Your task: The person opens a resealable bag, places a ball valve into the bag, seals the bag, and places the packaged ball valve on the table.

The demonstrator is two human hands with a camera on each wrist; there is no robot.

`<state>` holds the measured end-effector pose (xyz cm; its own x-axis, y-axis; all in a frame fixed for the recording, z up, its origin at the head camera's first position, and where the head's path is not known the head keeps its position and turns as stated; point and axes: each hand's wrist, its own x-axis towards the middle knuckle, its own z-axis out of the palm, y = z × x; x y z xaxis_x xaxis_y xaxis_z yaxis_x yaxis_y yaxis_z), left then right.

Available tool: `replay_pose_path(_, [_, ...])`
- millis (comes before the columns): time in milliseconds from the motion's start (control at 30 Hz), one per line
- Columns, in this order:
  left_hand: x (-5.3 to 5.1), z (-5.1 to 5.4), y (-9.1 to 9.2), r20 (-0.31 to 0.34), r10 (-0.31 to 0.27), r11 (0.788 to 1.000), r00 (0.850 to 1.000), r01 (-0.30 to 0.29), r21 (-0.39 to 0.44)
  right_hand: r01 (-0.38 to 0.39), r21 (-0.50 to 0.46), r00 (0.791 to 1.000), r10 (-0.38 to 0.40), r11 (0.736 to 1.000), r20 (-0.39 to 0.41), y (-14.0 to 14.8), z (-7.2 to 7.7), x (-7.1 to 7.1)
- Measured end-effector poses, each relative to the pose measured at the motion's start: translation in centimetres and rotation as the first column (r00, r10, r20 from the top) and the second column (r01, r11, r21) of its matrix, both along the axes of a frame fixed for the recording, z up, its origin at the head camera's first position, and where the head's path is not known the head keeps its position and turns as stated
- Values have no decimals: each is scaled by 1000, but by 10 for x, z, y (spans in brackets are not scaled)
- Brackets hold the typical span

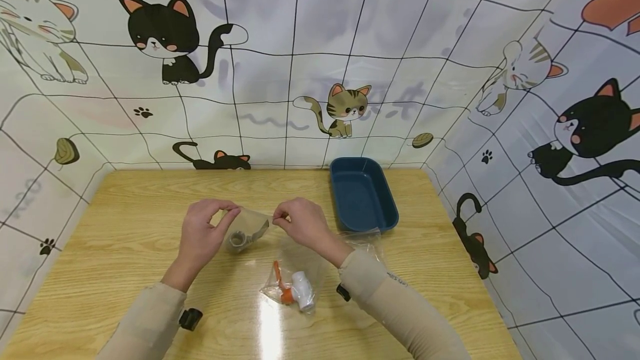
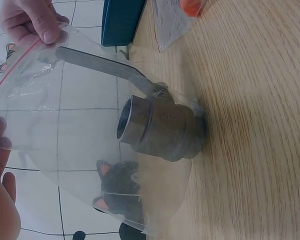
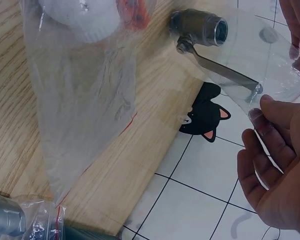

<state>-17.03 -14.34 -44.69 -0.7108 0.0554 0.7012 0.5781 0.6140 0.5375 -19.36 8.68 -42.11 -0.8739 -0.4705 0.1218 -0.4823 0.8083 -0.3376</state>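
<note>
A metal ball valve (image 2: 165, 127) with a long flat lever (image 2: 97, 63) lies inside a clear zip bag (image 2: 82, 132) with a red seal line. My left hand (image 1: 201, 232) pinches one upper corner of this bag between thumb and fingers. On the opposite corner, near the lever's end, my right hand (image 1: 303, 222) pinches the film. The bag hangs stretched between both hands, its lower end with the valve at the tabletop. Closer to me, a second clear bag holds a white plastic valve (image 1: 301, 291) with an orange handle (image 1: 278, 274).
A dark blue tray (image 1: 362, 196) stands at the back right of the wooden table (image 1: 135, 210). Another clear bag (image 1: 367, 242) lies in front of it, partly behind my right forearm, with a grey metal piece (image 3: 5, 217) inside. Cat-print sheeting (image 1: 260, 71) surrounds the table.
</note>
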Motion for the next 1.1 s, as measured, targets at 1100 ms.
replay_pose_path(1100, [3, 4, 0, -5, 2, 1000, 1000, -2, 9, -33, 23, 999, 33, 999, 17, 4, 0, -2])
